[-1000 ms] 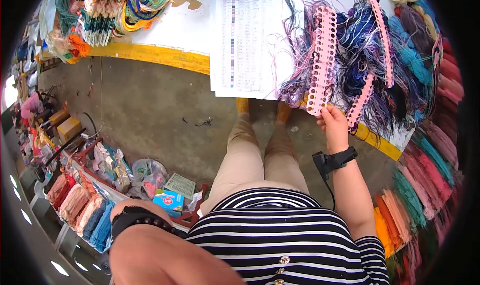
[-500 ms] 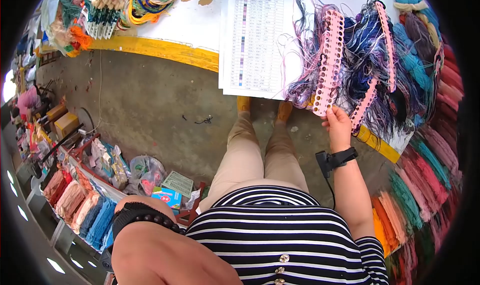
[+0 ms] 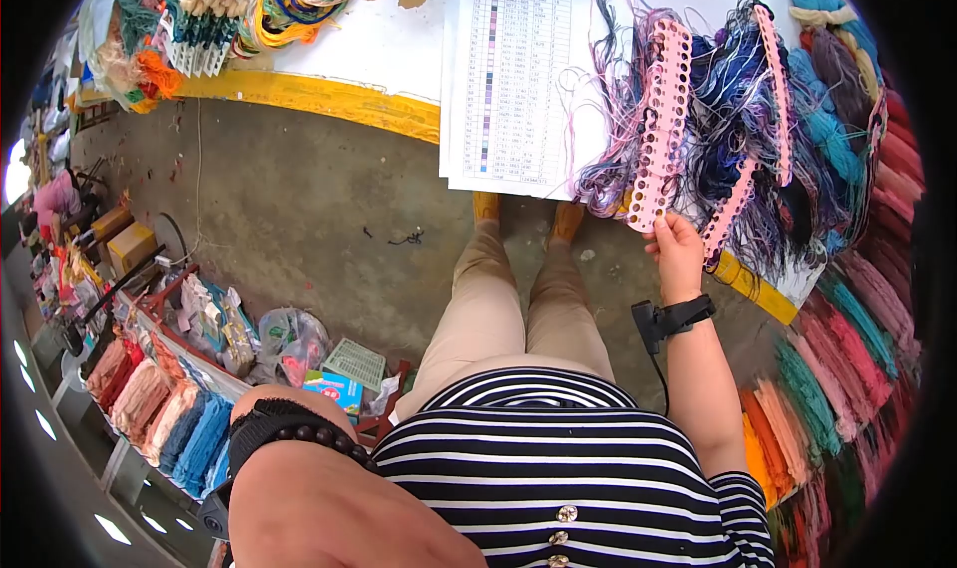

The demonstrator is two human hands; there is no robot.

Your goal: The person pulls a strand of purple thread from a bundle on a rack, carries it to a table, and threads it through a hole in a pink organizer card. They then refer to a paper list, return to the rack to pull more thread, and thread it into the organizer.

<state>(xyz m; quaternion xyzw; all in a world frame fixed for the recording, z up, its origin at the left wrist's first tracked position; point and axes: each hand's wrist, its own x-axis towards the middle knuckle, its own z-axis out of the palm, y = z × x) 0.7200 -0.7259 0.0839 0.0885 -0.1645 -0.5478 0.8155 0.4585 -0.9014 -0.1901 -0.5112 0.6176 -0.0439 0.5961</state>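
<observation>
Between the thumb and fingers of my right hand [image 3: 678,254] is the lower end of a pink perforated thread card [image 3: 660,124], with holes along both edges. Purple, pink and dark embroidery threads [image 3: 610,184] hang from its side and spread over the table edge. To its right lie a second pink thread card [image 3: 773,89] and a third pink card [image 3: 731,209], among dark blue and violet threads [image 3: 723,79]. My left hand [image 3: 289,405] is low at the left, beyond a black wristband and dark bead bracelet; its fingers are hidden.
Printed colour chart sheets [image 3: 513,79] lie on the white table [image 3: 389,59] with a yellow edge. More thread bundles [image 3: 209,14] sit at the upper left. Coloured skeins [image 3: 847,339] line the right side. At lower left are other skeins [image 3: 150,403], a plastic bag [image 3: 292,341] and a green basket [image 3: 356,364].
My left forearm and wrist have shifted slightly. The view has moved a little; my right hand keeps its hold on the thread card's lower end.
</observation>
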